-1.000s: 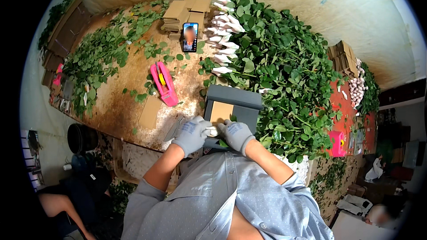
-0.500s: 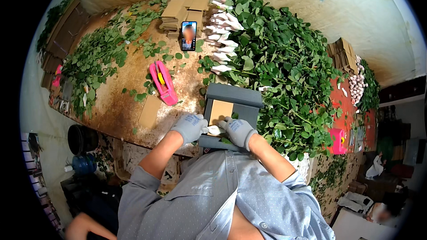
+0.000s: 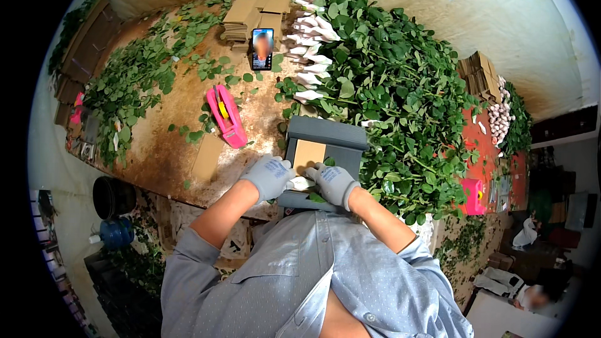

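A dark grey open box-like tray (image 3: 328, 129) lies in front of me at the table's near edge. Inside it rests a tan piece of cardboard (image 3: 309, 151). A white-wrapped flower bud (image 3: 300, 183) lies just below it, with green leaves beside it. My left hand (image 3: 269, 175), in a grey glove, closes at the cardboard's lower left corner, its thumb by the bud. Gloved alike, my right hand (image 3: 333, 183) has its fingers bent onto the lower right corner. The fingertips' undersides are hidden.
Left of the tray stand a pink tape dispenser (image 3: 226, 116) and a loose cardboard sheet (image 3: 207, 158). Behind are a phone (image 3: 262, 49) and stacked cardboard (image 3: 241, 19). Leafy stems (image 3: 400, 100) with white-wrapped heads pile up at right. Cut leaves (image 3: 134, 84) litter the left side.
Both hands stay at the cardboard and bud, with barely any finger movement. The whole view has shifted slightly. A bare limb at the lower left has gone out of view.
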Motion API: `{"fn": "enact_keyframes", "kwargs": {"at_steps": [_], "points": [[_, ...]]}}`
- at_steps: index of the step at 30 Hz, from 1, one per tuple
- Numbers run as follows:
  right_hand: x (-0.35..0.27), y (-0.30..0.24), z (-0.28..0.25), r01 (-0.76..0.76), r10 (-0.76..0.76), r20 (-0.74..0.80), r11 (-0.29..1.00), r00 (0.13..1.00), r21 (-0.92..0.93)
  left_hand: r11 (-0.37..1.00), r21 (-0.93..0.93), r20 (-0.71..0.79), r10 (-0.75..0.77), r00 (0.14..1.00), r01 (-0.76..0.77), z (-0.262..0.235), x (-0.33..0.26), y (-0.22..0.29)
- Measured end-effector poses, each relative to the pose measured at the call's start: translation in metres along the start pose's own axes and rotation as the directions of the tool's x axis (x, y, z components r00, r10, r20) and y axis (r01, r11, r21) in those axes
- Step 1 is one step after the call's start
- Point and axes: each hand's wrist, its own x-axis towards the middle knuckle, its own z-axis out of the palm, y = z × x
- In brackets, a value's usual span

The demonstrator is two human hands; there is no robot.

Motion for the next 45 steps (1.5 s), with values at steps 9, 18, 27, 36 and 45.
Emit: {"fn": "enact_keyframes", "kwargs": {"at_steps": [9, 18, 27, 36, 45], "points": [[-0.001, -0.001, -0.003, -0.026, 0.026, 0.009, 0.999, 1.0, 0.02, 0.951, 0.253, 0.182, 0.134, 0.974, -0.178, -0.019, 0.003, 0.008], [0.001, -0.001, -0.006, -0.031, 0.032, 0.057, 0.999, 0.998, -0.022, 0.946, 0.3, -0.016, -0.125, 0.992, 0.124, -0.037, -0.082, -0.067], [0.005, -0.004, 0.009, 0.043, -0.035, 0.05, 0.984, 0.998, -0.171, 0.898, 0.201, 0.672, -0.417, 0.612, 0.391, 0.086, -0.2, -0.065], [0.001, -0.015, -0.013, 0.06, -0.025, 0.151, 0.971, 0.988, -0.23, 0.788, 0.237, 0.825, -0.472, 0.31, 0.568, 0.188, -0.292, -0.07], [0.002, -0.01, -0.01, 0.063, -0.02, 0.191, 0.973, 0.981, -0.221, 0.716, 0.186, 0.26, -0.697, 0.669, 0.673, 0.134, -0.26, -0.049]]}}
